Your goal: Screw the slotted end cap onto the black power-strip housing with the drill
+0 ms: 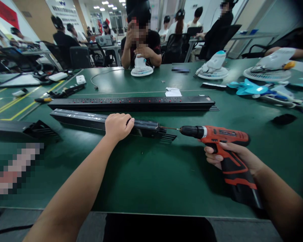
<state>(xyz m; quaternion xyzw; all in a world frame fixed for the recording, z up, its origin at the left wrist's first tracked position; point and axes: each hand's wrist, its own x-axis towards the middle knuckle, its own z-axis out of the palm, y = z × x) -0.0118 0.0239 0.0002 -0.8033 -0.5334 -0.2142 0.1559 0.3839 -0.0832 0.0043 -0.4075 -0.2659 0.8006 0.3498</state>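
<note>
My left hand (118, 127) is wrapped over a long black power strip housing (83, 117) that lies on the green table. In my right hand (232, 154) is a red and black cordless drill (226, 134), gripped by its handle with a finger near the trigger. The drill's long thin bit (172, 128) points left and reaches the right end of the housing; whether its tip sits on a screw cannot be made out. Thin black prongs (169, 137) stick out below that end. Behind lies a second long black power strip (131, 103) with a row of red dots.
Another black housing (10, 129) lies at the left. A screwdriver (42, 99) rests by the second strip. White fan parts (213, 69) and blue fan blades (247, 88) occupy the far right. Across the table (151, 188) a person handles a small white fan (141, 70).
</note>
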